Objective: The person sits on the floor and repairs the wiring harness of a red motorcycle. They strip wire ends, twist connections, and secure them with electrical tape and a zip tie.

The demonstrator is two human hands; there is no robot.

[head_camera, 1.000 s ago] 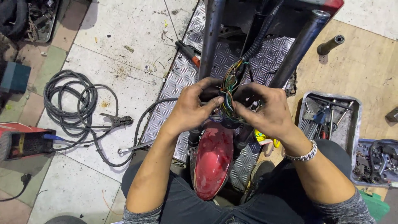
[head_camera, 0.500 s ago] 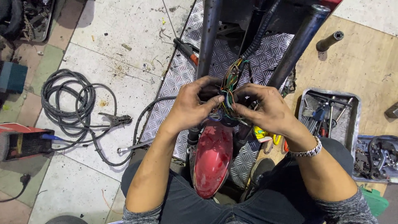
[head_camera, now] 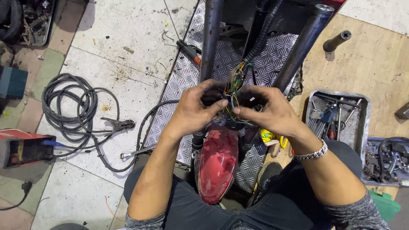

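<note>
Both hands working a bundle of coloured wires at the front forks of a motorcycle, seen from above.

We see the checker-plate ramp [head_camera: 179,85] on the tiled floor [head_camera: 123,30], carrying the two dark fork tubes [head_camera: 211,38] and, below them, the red front fender [head_camera: 217,164]. A coiled black cable [head_camera: 68,106] lies well to the left, and a metal tray of hand tools [head_camera: 338,117] sits to the right. Our left hand [head_camera: 194,108] and right hand [head_camera: 272,113] meet between the forks; the fingers [head_camera: 243,113] of both are closed, pinching the wire bundle [head_camera: 234,87], which rises just above the fender. A silver bracelet [head_camera: 313,153] circles the right wrist.
</note>
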